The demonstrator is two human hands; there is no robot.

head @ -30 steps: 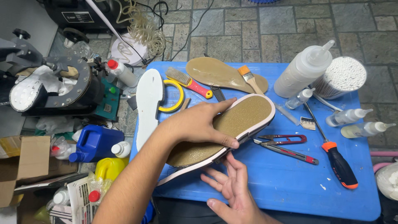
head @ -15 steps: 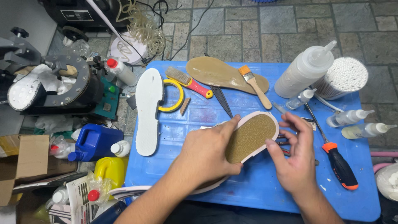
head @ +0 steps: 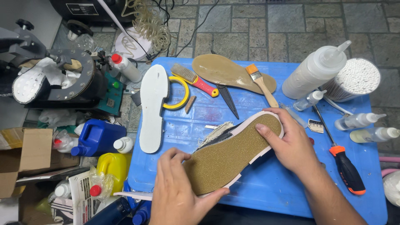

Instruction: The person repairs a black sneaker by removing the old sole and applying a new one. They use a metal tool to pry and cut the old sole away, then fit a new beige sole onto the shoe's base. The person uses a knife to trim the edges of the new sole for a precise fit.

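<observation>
Right now both hands hold a shoe sole (head: pixel 231 156) turned tread-up above the blue bench (head: pixel 283 183), so its brown gritty face is open to view. The left hand (head: pixel 177 196) is closed around the heel end, thumb under the near rim and fingers curled over the far side, which steadies that end. The right hand (head: pixel 291 143) wraps the toe end, its fingers (head: pixel 266 132) laid flat on the tread and the palm against the white rim; the grip looks like a squeeze on the edge. Frayed fabric (head: pixel 216 131) sticks out from under the sole on the side away from the left hand.

Beyond the right hand lie a paintbrush (head: pixel 261 83) and a flat tan insole (head: pixel 227 71), close but not touching it. Off its outer side sits a screwdriver (head: pixel 345 166) with an orange and black handle, near the wrist. Past the left hand a white insole (head: pixel 152 106) lies along the bench's edge. Bare blue surface shows under and between the forearms, towards the bench's near edge.
</observation>
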